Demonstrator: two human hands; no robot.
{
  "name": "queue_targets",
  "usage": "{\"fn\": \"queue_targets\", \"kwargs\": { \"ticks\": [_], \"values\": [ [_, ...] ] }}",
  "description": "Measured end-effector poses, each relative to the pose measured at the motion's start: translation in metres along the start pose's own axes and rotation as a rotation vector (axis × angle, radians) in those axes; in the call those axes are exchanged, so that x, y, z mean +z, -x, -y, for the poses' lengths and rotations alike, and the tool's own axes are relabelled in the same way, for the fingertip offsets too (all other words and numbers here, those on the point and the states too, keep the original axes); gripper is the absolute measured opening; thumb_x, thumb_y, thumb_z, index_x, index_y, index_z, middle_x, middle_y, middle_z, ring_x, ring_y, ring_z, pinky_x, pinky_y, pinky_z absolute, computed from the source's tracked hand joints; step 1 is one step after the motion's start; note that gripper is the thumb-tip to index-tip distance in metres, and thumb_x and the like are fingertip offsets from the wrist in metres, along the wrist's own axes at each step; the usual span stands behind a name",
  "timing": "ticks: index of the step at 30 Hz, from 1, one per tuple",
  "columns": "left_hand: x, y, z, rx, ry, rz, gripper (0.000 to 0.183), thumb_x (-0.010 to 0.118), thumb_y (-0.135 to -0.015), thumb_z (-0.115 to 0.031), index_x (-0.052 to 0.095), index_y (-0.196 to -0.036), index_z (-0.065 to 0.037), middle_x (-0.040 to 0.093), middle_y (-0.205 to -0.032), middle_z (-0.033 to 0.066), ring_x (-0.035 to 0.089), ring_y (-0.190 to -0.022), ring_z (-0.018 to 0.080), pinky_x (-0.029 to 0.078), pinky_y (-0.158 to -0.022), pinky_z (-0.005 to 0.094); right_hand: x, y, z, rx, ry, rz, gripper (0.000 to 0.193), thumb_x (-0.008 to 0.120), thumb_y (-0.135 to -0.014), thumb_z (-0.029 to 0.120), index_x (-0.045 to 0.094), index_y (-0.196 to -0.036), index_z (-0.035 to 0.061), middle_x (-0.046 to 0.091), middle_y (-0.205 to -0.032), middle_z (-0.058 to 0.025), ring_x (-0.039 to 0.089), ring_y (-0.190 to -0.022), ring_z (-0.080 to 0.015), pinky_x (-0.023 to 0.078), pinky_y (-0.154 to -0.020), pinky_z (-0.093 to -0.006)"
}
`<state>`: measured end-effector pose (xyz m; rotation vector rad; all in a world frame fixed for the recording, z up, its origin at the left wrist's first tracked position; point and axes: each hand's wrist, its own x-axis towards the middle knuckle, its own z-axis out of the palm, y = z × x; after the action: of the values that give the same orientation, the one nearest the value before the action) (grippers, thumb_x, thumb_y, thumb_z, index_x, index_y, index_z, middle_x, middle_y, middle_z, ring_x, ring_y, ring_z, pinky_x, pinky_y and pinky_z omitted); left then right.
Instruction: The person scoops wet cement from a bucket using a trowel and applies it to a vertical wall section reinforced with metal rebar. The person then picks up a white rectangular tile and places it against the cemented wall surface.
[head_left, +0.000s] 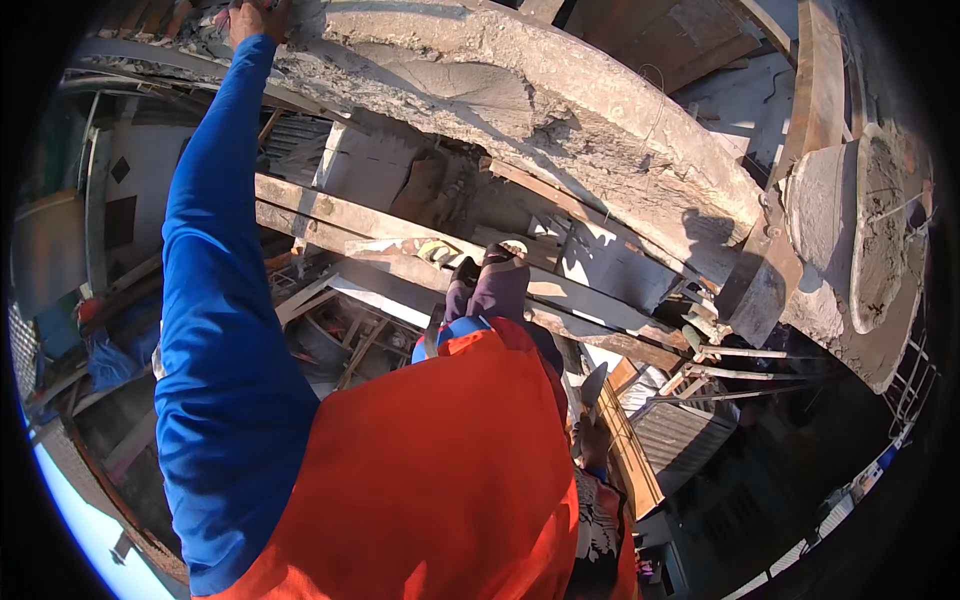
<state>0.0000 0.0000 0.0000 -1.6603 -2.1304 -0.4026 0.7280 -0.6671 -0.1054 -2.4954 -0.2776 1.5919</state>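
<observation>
My left arm, in a blue sleeve, reaches far up to the left. At its end my left hand [258,18] lies on the rough top of the concrete beam [470,85], partly cut off by the picture's edge; how its fingers are set is unclear. Low at my right side, my right hand [592,442] hangs in shade beside the orange vest [430,460]. A grey pointed blade like a trowel's [592,385] sticks out from it. Its handle is mostly hidden in the fingers. My feet [490,262] stand on a long wooden plank [390,232].
Reddish bricks [155,18] sit at the upper left. A column with fresh grey mortar [885,250] rises at the right, beside a wooden board [765,275]. Far below lie loose boards, corrugated sheet [680,425] and a blue bag [110,362], with deep gaps between the planks.
</observation>
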Motion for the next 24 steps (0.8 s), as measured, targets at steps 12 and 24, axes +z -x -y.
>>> {"fn": "queue_targets", "kwargs": {
  "ticks": [12,24],
  "values": [
    [-0.016,0.027,-0.005,-0.172,0.148,0.004,0.074,0.076,-0.081,-0.056,0.055,-0.141,-0.017,0.045,-0.146,0.0254,0.051,-0.129,0.0458,0.046,-0.107,0.0489,-0.031,0.015,0.047,-0.102,0.243,0.0,0.024,0.064,-0.094,0.023,0.065,-0.091,-0.0009,0.065,-0.071,-0.0071,0.063,-0.057,-0.0146,0.051,-0.054,-0.031],
    [-0.088,0.042,-0.059,-0.335,0.161,0.025,0.073,0.074,-0.083,-0.049,0.047,-0.147,-0.024,0.043,-0.155,0.007,0.061,-0.12,0.0342,0.053,-0.097,0.0455,-0.004,-0.042,0.069,-0.312,0.283,0.021,0.039,0.062,-0.092,0.038,0.069,-0.091,-0.0003,0.073,-0.075,-0.0115,0.071,-0.066,-0.0218,0.055,-0.06,-0.0378]
  ]
}}
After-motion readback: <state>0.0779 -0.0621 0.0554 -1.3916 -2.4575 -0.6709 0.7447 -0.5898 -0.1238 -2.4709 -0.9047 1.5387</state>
